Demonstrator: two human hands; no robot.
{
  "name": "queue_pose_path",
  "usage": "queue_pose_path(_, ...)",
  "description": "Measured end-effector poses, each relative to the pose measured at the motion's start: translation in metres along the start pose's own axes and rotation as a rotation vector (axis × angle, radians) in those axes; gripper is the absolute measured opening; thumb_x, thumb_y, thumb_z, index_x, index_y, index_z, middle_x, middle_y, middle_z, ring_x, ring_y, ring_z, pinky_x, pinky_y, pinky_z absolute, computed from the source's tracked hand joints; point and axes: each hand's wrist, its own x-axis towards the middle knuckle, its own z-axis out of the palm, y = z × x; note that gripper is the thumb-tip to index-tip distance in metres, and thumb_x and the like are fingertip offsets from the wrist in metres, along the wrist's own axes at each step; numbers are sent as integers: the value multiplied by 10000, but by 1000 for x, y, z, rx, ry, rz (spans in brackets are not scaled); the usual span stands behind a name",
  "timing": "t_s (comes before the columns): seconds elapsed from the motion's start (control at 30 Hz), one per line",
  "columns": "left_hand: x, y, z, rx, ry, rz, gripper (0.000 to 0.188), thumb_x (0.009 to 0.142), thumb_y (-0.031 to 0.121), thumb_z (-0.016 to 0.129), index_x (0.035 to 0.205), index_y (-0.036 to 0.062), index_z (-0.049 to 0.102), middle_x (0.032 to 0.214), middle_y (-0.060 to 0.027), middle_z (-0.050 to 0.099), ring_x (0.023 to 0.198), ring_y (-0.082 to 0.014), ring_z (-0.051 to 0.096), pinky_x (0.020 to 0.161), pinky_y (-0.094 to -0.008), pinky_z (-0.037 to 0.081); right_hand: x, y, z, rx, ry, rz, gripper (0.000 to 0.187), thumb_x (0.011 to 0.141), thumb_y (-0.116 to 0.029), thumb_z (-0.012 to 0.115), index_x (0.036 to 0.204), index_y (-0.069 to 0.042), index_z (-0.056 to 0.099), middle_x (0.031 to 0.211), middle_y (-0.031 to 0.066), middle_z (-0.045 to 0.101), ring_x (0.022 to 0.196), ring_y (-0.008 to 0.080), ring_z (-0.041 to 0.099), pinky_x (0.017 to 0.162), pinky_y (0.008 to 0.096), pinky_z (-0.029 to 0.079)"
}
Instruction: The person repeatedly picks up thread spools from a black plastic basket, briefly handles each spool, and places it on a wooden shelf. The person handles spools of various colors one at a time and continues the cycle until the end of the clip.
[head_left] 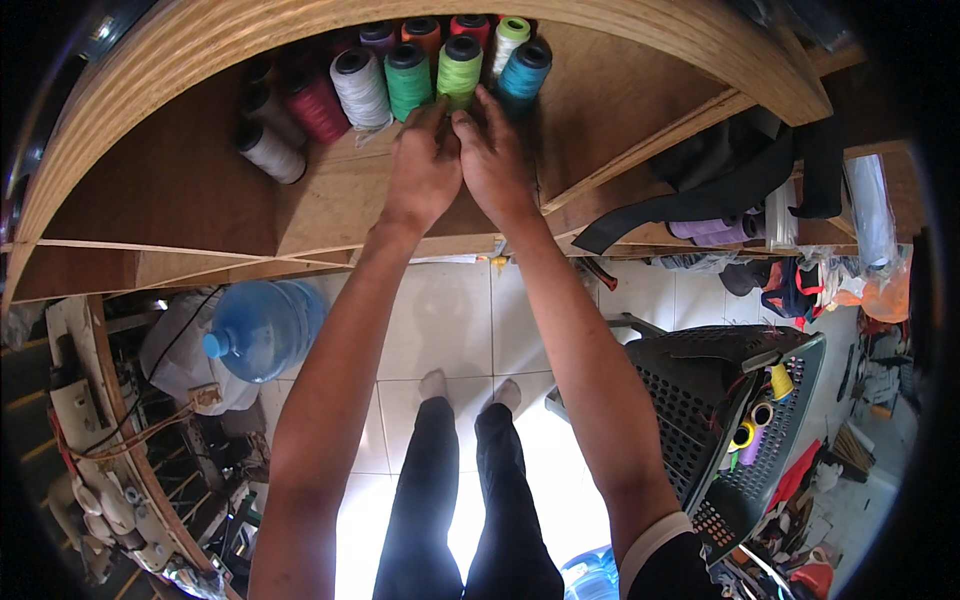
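Note:
Both my hands reach up into a wooden shelf. My left hand point(425, 170) and my right hand point(492, 160) come together around the lower end of a lime-green thread spool point(460, 72), their fingers closed against its two sides. The undersides of the fingers are hidden. Just left of it stands a green spool point(408, 82), then a white spool point(360, 90) and a dark red spool point(316, 105). A teal spool point(524, 78) is at the right, close to my right fingertips. Behind them is a second row, with an orange spool point(421, 36) and a pale yellow-green spool point(510, 40).
A curved wooden edge point(480, 12) frames the shelf. Black fabric strips point(700, 205) hang at the right. Below are a blue water jug point(265, 330) at the left and a dark perforated plastic chair point(690, 400) at the right, with several spools in a grey basket point(790, 420).

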Motion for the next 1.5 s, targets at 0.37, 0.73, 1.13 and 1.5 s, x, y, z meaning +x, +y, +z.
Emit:
queue_pose_path(0.37,-1,14,-5,-114,-44,-185,399,888,112,520,1245,-65,530,1196,-293,576,1100,-378,594,924,-394,477,-4,-18,3,-126,359,3,447,881,-155,596,1241,65,450,1138,196,598,1054,262,573,924,350,415)
queue_pose_path(0.73,-3,7,-3,-140,-72,-178,418,869,65,545,1269,-50,512,1166,-262,611,1095,-347,611,894,-377,493,-4,-5,8,-74,274,32,585,800,-112,691,1254,104,393,1118,191,590,1023,241,578,902,334,449)
queue_pose_path(1.13,-7,-1,4,-120,-36,-200,395,859,111,559,1227,-31,557,1100,-279,627,1052,-368,621,887,-376,481,-12,-6,-2,-135,213,122,604,826,-203,685,1275,95,411,1161,236,598,1086,273,578,941,348,429)
queue_pose_path(1.5,-36,53,-14,-631,59,-557,461,986,304,462,1297,-35,488,1282,-194,556,1171,-282,552,971,-367,441,-53,-44,-7,65,104,267,518,927,-313,577,1301,30,469,1277,221,533,1194,293,509,996,361,385)
